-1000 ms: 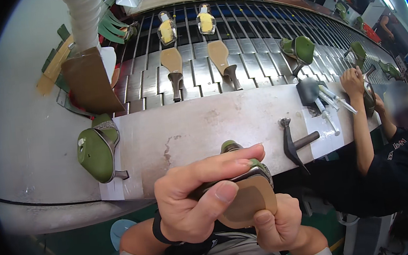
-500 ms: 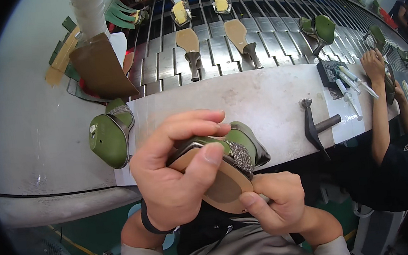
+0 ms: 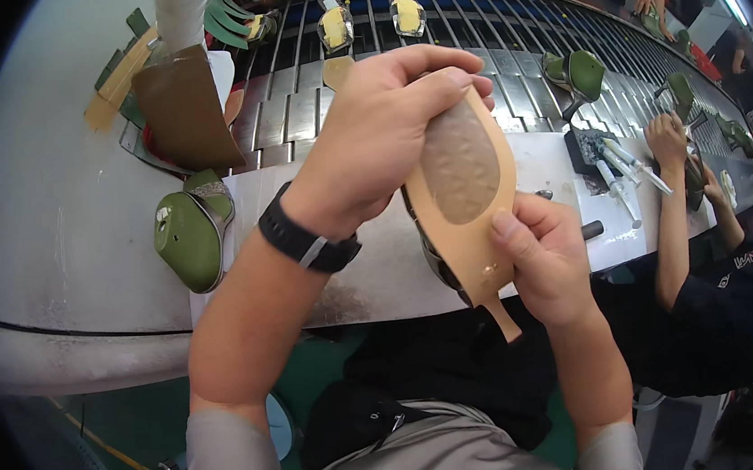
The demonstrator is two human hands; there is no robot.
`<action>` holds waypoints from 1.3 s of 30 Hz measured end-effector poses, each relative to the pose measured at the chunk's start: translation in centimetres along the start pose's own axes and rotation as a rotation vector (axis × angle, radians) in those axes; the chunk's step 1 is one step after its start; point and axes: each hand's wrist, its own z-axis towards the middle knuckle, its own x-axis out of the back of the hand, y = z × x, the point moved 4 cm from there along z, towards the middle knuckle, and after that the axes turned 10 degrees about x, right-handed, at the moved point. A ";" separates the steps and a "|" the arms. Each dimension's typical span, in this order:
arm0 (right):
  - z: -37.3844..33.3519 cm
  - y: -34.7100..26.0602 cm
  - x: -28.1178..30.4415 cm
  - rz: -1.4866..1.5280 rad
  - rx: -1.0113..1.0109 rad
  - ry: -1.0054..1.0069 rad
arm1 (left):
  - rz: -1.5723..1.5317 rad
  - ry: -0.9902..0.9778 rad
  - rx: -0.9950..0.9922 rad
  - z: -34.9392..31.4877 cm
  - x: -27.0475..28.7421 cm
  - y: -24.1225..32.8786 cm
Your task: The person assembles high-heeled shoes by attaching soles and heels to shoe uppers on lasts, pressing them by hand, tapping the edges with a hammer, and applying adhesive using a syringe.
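Tilted up in front of me is a shoe whose tan sole [image 3: 477, 243] faces me. The sole bears a rippled grey-brown oval patch [image 3: 461, 168], and a narrow tan tail [image 3: 503, 321] hangs from its lower end. My left hand [image 3: 367, 136] is closed round the upper end, thumb on the sole and fingers behind. My right hand [image 3: 551, 254] grips the lower right edge, thumb pressed on the tan face. Most of the shoe's upper is hidden behind the sole; only a dark edge shows on the left. A green shoe [image 3: 191, 239] stands left on the table.
Beyond the table [image 3: 372, 281] runs a metal conveyor [image 3: 291, 103] carrying shoe parts and a green heeled shoe [image 3: 580, 75]. Syringes [image 3: 625, 177] lean at a black block [image 3: 584, 150]. My right hand partly hides a hammer [image 3: 592, 230]. A co-worker's hand [image 3: 666, 142] works at right.
Both hands have raised the shoe away from me and turned its sole toward me. My left hand has shifted to the upper end. The view has shifted slightly.
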 end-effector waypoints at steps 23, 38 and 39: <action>-0.6 2.0 -1.2 -0.150 -0.008 -0.103 | 0.144 -0.129 0.032 1.5 1.0 0.3; 0.1 1.5 -1.9 -0.231 0.146 -0.168 | -0.024 -0.076 0.001 -0.3 3.1 -1.0; -0.1 1.6 -1.9 -0.206 0.159 -0.181 | -0.049 -0.086 0.002 -0.3 3.1 -1.0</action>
